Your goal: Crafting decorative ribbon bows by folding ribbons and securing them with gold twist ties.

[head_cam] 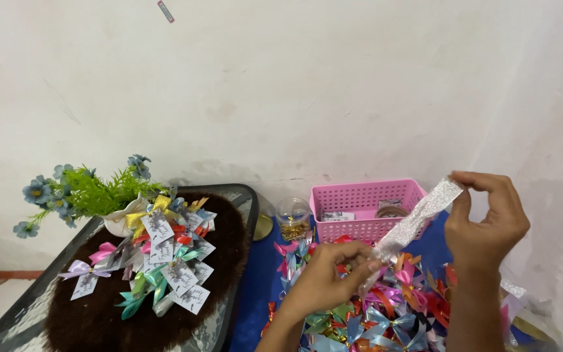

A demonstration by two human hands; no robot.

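The left hand (pixel 327 274) pinches the lower end of a silver ribbon (pixel 415 221) between thumb and curled fingers. The right hand (pixel 483 225), at its 2 o'clock, grips the upper end with thumb and fingertips, so the strip runs taut and slanted between them. Both forearms are cut off by the bottom edge.

Under the hands lies a heap of bright bows (pixel 386 313) on a blue cloth (pixel 259 287), partly hidden by the arms. At 12 o'clock from the left hand stands a pink basket (pixel 366 208); its contents are hard to make out. Just left of it is a small clear jar (pixel 292 218). Well off at 9 o'clock, a table (pixel 27 313) carries tagged bows (pixel 164 261) and a flower pot (pixel 92 195).
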